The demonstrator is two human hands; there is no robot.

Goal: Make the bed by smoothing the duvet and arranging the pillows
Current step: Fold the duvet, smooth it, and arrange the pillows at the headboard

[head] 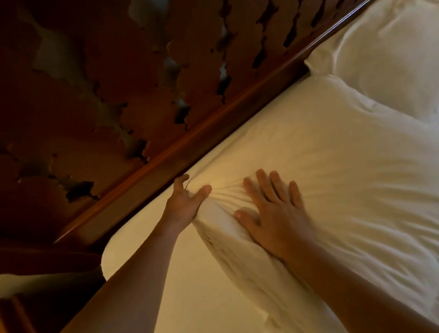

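White cotton fills most of your head view: a near pillow lies under both your hands, its long edge running along the dark wooden headboard rail. Your left hand is at the pillow's corner closest to the rail, thumb and fingers curled into the fabric and pinching it, so that creases fan out from the grip toward your other hand. Your right hand lies flat on top of the pillow just to the right of the left one, fingers straight and slightly spread, palm pressing down; it grips nothing. Small folds gather in the cloth between the two hands.

Below your left forearm, the sheet covering the mattress shows smooth and yellowish in the warm light, and the pillow's crumpled side edge runs along it, down toward your right forearm. Beyond your right hand, further along the rail, a second pillow sits touching the end of the first one, also against the headboard. Above your left hand the carved headboard panels rise, dark brown with jagged openings between them. At the far right, below the second pillow, more rumpled white bedding shows; whether it is the duvet you cannot tell.
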